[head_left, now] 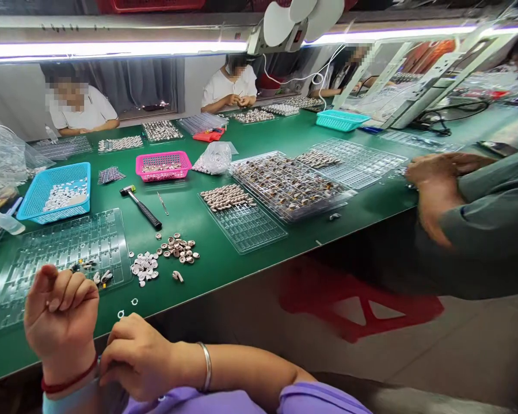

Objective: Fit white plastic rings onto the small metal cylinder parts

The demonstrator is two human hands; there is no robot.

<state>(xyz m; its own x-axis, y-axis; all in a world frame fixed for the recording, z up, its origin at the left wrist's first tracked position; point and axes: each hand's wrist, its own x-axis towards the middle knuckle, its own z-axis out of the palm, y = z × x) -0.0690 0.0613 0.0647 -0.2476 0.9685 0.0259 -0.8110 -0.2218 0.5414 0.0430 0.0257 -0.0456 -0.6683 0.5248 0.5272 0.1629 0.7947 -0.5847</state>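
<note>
My left hand (63, 310) is raised at the lower left, palm toward me, fingers curled in with nothing seen in them. A red cord bracelet (71, 380) circles its wrist. Below that is a light-blue sleeve (71, 401). My right hand (136, 356), with a silver bangle (206, 367) at the wrist, has its bent fingers pressed at the sleeve's edge; the fingertips are partly hidden. Behind my left hand lies a clear tray (112, 241) with a few small parts. Beside it are white caps (144, 266) and brown-lined round caps (179, 248) in loose piles.
A hammer (142, 208) and tweezers (163, 203) lie beyond the piles. Blue (26, 201), pink (164, 172) and teal (341, 119) baskets stand on the green table. Stacked filled trays (291, 184) sit mid-table. A co-worker's hands (435, 178) work at the right; others sit opposite.
</note>
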